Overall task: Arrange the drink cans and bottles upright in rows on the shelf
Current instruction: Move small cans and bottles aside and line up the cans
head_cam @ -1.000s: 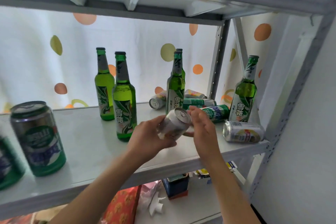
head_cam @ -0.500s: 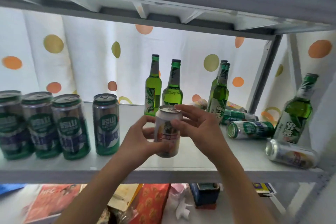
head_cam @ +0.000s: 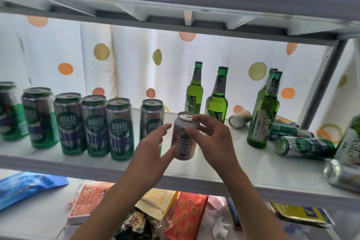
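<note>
A small silver can (head_cam: pixel 184 140) is upright just above the white shelf (head_cam: pixel 243 167), right of a row of several tall green cans (head_cam: pixel 95 124). My right hand (head_cam: pixel 212 140) pinches the can near its top, fingers over the rim. My left hand (head_cam: pixel 153 150) has straight fingers, and only its thumb touches the can low down. Green bottles (head_cam: pixel 217 101) stand upright behind, two more (head_cam: pixel 263 115) to the right, and another (head_cam: pixel 350 142) at the frame edge. Several cans lie on their sides at the right, among them a green one (head_cam: pixel 303 147) and a silver one (head_cam: pixel 342 177).
The upper shelf's underside (head_cam: pixel 185 19) hangs low over the bottles. A grey upright post (head_cam: pixel 325 87) closes the right end. Snack packets (head_cam: pixel 185 216) fill the shelf below. A spotted white curtain (head_cam: pixel 136 64) forms the back.
The silver can went from tilted to upright and moved left toward the green can row. My left hand loosened from a grip to a thumb touch. The view swung left.
</note>
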A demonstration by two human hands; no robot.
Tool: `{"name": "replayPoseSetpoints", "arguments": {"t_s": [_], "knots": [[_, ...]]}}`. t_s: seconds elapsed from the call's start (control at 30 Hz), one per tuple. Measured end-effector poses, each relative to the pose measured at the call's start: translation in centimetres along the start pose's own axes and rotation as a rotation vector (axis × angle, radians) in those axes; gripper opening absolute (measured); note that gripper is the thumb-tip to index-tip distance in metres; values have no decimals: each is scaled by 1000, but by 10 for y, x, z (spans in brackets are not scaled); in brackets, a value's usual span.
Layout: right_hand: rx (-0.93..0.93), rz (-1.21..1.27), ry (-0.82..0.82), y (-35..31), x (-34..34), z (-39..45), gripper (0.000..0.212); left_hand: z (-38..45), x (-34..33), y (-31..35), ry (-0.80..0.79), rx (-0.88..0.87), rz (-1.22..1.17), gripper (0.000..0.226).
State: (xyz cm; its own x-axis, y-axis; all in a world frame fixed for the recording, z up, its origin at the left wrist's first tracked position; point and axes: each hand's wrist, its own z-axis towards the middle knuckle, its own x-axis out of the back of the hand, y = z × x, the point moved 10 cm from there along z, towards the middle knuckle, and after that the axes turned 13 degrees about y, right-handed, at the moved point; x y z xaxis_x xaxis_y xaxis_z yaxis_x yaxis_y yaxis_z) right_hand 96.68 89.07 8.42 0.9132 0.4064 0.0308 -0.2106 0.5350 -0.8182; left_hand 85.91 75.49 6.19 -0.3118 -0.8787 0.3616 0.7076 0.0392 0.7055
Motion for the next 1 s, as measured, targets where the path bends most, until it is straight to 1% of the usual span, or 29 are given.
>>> {"name": "replayPoseSetpoints", "arguments": {"t_s": [0.1,0.27,0.6,0.67,0.73,0.8,1.0], "knots": [[7,-76,8,12,-5,-3,28,-6,7,-2,0,-12,41,57],[-2,-108,-37,23,-12,-5,32,-8,14,-1,-1,-72,106,59],[76,-148,-95,29,-13,-12,23,-14,9,10,-46,-184,102,57],[125,-194,-91,24,-9,-13,26,-15,5,19,-34,-229,102,58],[158,-217,-53,17,5,-12,34,-16,-2,33,-30,-284,99,58],[195,-286,-8,9,24,-11,38,-17,-13,46,-42,-326,85,57],[376,-694,106,-3,96,-18,44,-24,-72,89,-119,-450,5,57]]}}
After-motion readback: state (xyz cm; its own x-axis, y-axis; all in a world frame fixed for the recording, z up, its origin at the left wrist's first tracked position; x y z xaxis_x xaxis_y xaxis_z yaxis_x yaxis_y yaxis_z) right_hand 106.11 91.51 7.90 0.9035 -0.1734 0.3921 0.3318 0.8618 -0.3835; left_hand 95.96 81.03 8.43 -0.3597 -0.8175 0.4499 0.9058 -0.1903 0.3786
